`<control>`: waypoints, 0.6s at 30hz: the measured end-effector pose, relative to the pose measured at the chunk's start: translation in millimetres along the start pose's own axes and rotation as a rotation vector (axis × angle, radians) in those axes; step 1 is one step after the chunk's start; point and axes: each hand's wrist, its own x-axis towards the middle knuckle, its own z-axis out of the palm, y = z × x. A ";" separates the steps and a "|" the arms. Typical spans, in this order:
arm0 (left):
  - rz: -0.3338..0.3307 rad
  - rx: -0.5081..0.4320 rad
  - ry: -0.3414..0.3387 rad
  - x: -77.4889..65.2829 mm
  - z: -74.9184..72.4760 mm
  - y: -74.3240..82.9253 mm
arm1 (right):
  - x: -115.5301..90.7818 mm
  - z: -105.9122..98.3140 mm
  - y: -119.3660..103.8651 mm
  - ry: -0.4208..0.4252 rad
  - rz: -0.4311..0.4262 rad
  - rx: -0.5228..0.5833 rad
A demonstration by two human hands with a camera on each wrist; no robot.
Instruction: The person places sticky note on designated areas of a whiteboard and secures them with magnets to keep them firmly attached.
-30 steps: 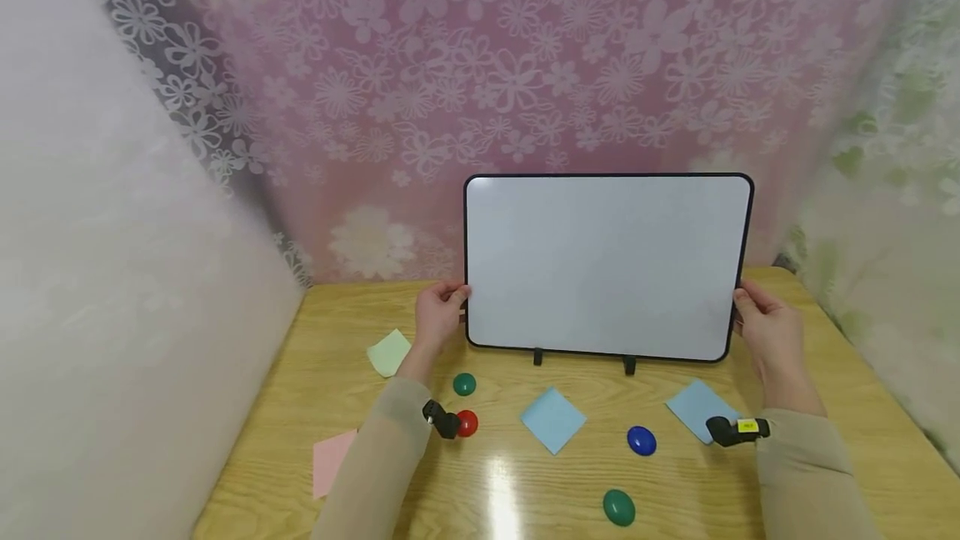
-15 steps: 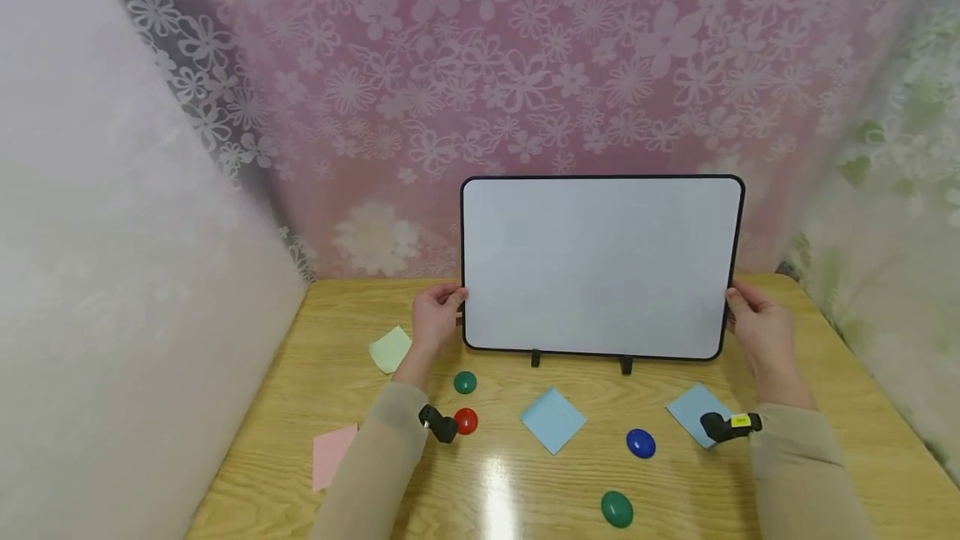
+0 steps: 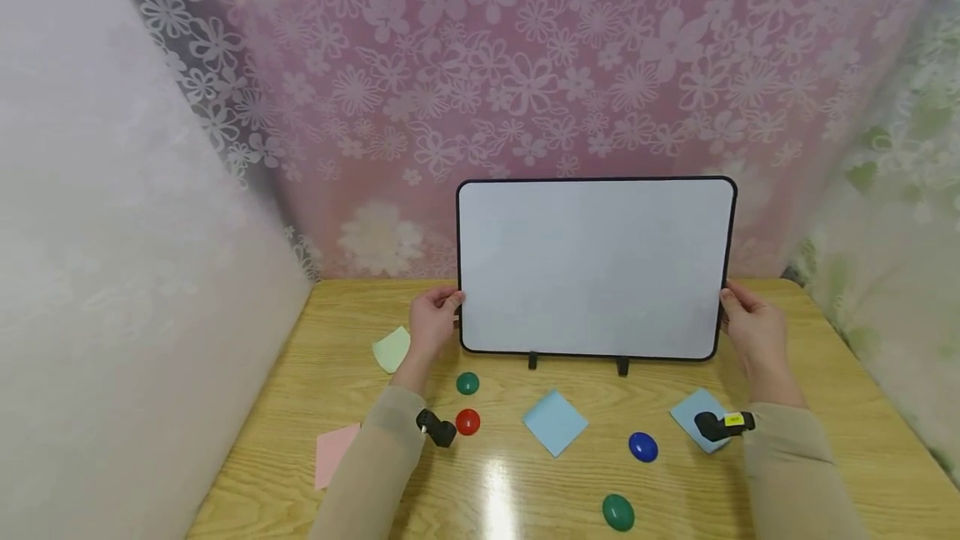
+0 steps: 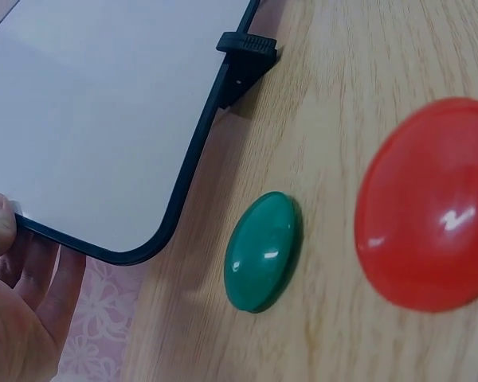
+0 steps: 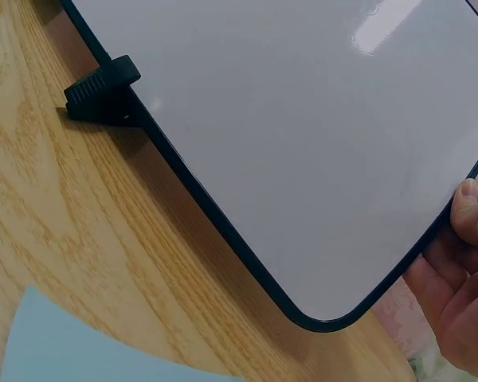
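The whiteboard (image 3: 596, 267) stands upright with its long axis running across between your hands: left hand (image 3: 433, 322) grips its left edge, right hand (image 3: 753, 330) its right.

text: none legible | whiteboard (image 3: 596, 269) blank | yellow tag (image 3: 734, 419) unreadable

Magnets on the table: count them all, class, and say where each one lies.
4. Small green magnet and red magnet lie near the left hand; blue magnet lies front right; large green magnet lies nearest the camera. Sleeves may hide others.
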 end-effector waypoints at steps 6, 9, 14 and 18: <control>0.008 0.025 0.024 -0.1 -3.7 -0.7 | -1.2 4.6 -2.1 -0.014 -0.003 -0.027; 0.009 0.034 0.035 -0.1 -5.2 -1.0 | -1.7 6.7 -2.3 -0.020 -0.011 0.018; 0.021 0.036 0.039 -0.4 -6.6 -1.9 | -2.0 8.0 -1.5 -0.028 -0.025 0.013; 0.018 0.037 0.041 -0.5 -6.8 -1.8 | -1.6 7.9 -1.7 -0.028 -0.026 -0.078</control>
